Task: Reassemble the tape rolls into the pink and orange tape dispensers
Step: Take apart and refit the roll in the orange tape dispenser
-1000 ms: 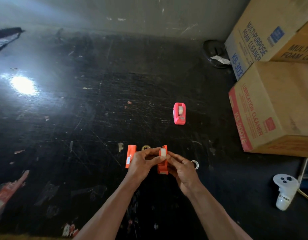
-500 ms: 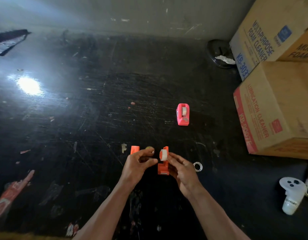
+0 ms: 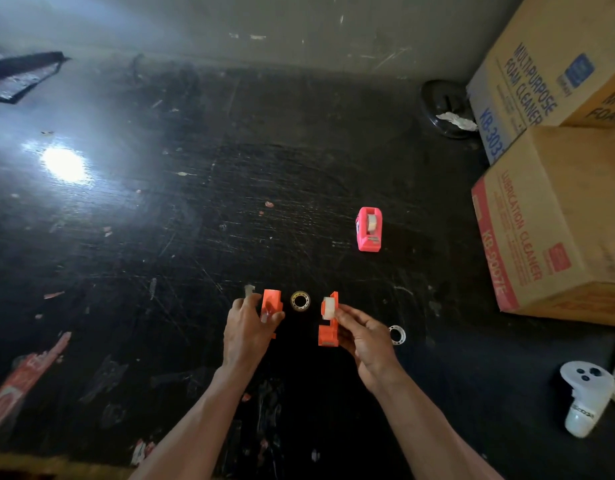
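My right hand (image 3: 363, 336) holds one half of the orange dispenser (image 3: 328, 323) upright, with a white tape roll (image 3: 328, 308) seated in its upper part. My left hand (image 3: 245, 332) grips the other orange half (image 3: 272, 303) on the black table. A loose tape roll (image 3: 300, 301) lies flat between the two halves. A white ring-shaped core (image 3: 397, 335) lies just right of my right hand. The pink dispenser (image 3: 369, 229) stands farther back, closed, with tape showing in its top slot.
Two cardboard boxes are stacked at the right, a lower one (image 3: 555, 230) and an upper one (image 3: 541, 71). A white controller (image 3: 584, 396) lies at the near right. A dark round object (image 3: 444, 109) sits by the back wall. The scratched table (image 3: 160, 237) stretches left.
My left hand has left the half held by my right hand, moved left and taken hold of the other orange half. The loose roll between them is now uncovered.
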